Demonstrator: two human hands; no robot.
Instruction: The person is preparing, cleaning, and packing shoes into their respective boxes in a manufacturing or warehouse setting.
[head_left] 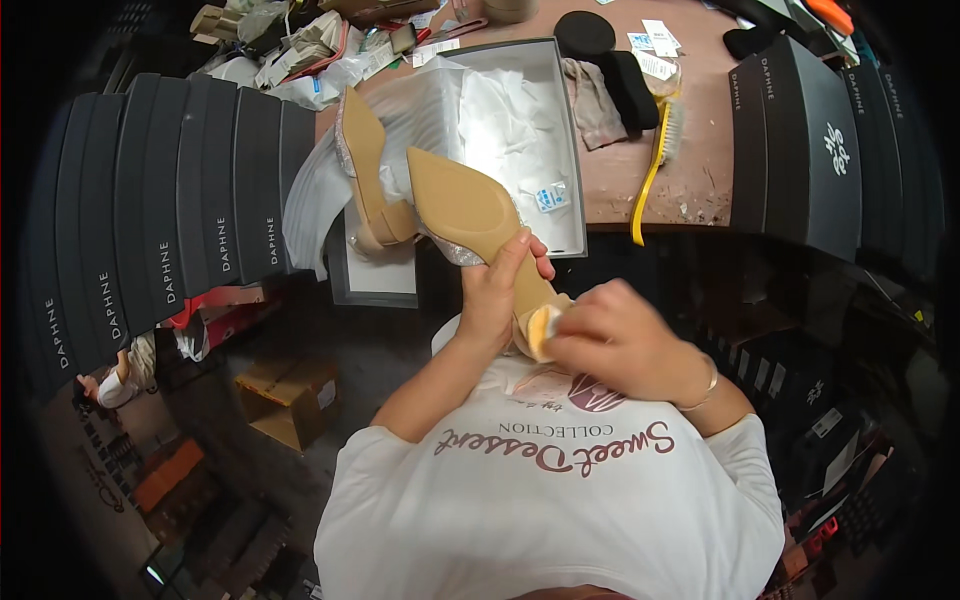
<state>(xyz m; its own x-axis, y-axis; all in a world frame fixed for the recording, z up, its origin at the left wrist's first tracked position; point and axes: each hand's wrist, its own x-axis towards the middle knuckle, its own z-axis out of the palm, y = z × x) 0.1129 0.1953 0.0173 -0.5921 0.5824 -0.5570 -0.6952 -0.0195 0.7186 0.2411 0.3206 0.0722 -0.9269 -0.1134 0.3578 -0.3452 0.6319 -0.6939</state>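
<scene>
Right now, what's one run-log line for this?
left hand: holds pointed shoe, sole up | right hand: yellowish pad at heel end | other shoe: near open box

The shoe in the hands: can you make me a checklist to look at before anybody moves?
1. Shoe held by the left hand: ok, sole showing.
2. Yellow-and-white pad in the right hand: ok, at the shoe's heel end.
3. Pad pressing firmly: cannot tell; that hand is blurred.
4. Box open: ok, white paper shows inside.
5. Yellow-handled brush completely on the table: not ok, its handle sticks past the edge.
</scene>
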